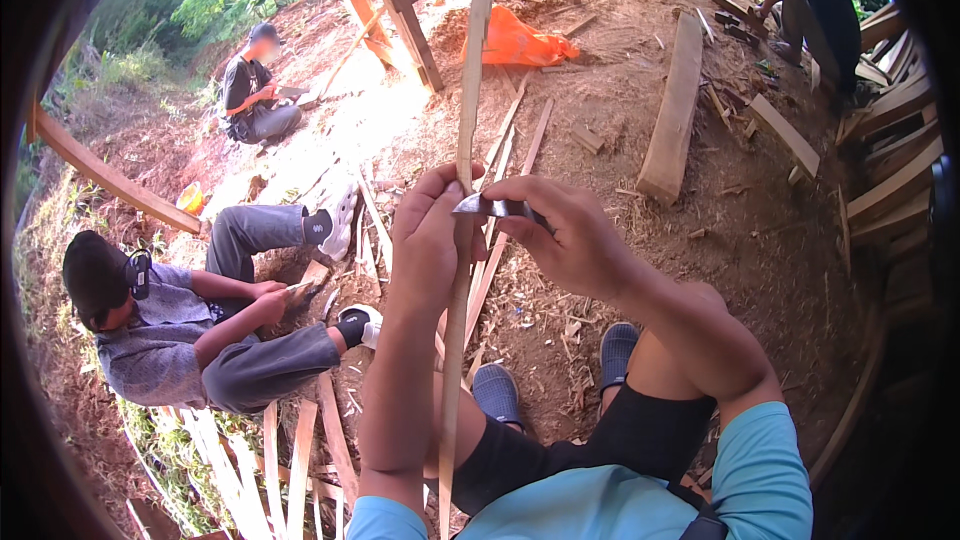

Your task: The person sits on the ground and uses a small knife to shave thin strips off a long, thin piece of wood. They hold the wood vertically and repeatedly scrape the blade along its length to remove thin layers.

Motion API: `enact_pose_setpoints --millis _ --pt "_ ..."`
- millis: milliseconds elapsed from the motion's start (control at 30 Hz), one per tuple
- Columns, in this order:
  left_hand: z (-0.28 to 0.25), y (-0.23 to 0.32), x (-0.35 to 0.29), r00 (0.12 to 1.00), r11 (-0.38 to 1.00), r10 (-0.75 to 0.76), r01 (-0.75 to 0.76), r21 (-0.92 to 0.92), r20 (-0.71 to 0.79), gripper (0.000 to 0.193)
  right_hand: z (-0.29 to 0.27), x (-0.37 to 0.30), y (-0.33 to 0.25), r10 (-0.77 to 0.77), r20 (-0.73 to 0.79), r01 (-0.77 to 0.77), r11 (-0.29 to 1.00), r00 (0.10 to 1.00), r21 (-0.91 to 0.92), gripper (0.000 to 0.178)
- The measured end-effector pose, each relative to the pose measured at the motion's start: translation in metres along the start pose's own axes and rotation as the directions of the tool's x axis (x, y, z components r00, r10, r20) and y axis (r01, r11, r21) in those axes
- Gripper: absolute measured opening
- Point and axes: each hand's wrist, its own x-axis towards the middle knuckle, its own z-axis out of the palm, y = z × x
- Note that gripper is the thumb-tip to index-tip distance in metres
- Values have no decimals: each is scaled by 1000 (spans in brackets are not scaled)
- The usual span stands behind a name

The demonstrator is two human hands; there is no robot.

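At centre, left fingers pinch wooden strip, right fingers knife, handle mostly hidden.

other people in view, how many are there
3: a grey-shirted co-worker near left, a seated co-worker farther back upper left, and a dark-clothed co-worker upper right; others could be hidden.

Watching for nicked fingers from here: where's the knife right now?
The knife is in the right hand, near the centre of the head view, crossing the wooden strip right beside the left hand.
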Motion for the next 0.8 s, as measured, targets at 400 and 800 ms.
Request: enact_pose_setpoints --millis 400,800 --pt "5 0 -7 993 993 -41 53 -107 114 32 -7 0 5 -49 -92 46 998 995 -32 16" --pt "7 -10 -1 989 989 -72 88 -121 132 28 -12 -1 0 -130 -89 123 989 987 -86 11"
